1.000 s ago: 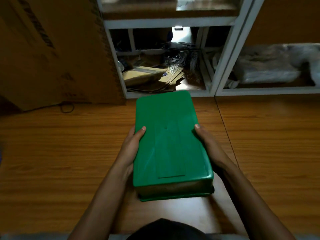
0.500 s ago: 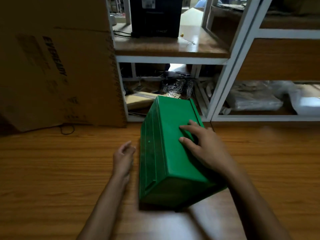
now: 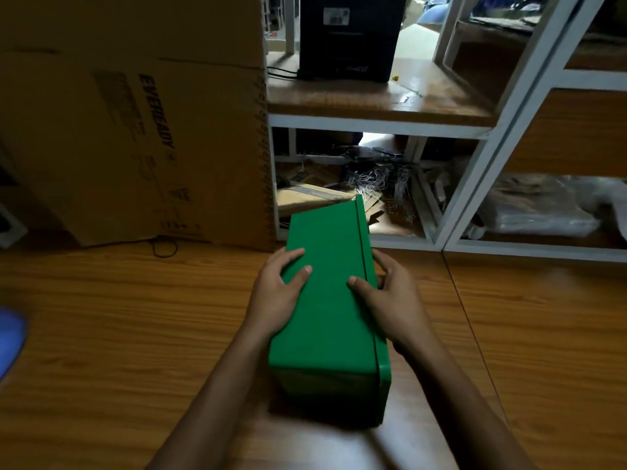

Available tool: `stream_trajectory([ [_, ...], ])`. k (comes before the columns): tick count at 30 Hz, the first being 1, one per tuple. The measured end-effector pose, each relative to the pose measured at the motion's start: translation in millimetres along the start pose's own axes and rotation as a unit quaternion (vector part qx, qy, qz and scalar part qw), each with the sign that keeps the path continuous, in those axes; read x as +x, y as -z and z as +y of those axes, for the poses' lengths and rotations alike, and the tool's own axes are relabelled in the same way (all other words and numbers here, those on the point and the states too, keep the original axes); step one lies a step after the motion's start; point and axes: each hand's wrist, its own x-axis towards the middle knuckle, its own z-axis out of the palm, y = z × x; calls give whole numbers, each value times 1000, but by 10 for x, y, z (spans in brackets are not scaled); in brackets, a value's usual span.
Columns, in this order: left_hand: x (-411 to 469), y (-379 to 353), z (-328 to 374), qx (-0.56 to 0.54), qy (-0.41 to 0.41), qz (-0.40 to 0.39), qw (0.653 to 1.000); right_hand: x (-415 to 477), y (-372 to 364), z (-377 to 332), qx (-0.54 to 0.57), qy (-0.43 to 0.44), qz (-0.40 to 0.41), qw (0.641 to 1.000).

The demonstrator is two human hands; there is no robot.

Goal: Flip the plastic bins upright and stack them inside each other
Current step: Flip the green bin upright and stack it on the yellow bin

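One green plastic bin (image 3: 327, 262) lies on its long side on the wooden table, its rim along the right edge and its opening facing right, away from view. My left hand (image 3: 276, 293) grips its left upper edge, thumb on the top face. My right hand (image 3: 390, 300) holds the rim side, thumb on top and fingers curled over the rim. No second bin shows.
A big cardboard box (image 3: 135, 130) leans at the back left. White shelving (image 3: 376, 123) stands behind the bin, with a black device (image 3: 349, 35) on its shelf and clutter below. A blue object (image 3: 10, 340) sits at the left edge. The wooden table (image 3: 118, 334) spreads to both sides.
The bin rolled from bottom-up onto its side, rim now to the right. My left hand, briefly off it, is back on its left edge; my right hand moved to the rim.
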Motion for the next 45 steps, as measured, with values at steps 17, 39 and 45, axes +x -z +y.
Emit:
stream_trajectory([
  [17,-299,-112,-189,-137,173,-19,975,61,145,259,-478,45,-41,876],
  [39,-409,-225,-107,-189,223,-39,956,-615,562,1095,218,-202,146,944],
  [45,-389,-429,25,-208,194,-158,946,-802,722,1102,261,-163,201,930],
])
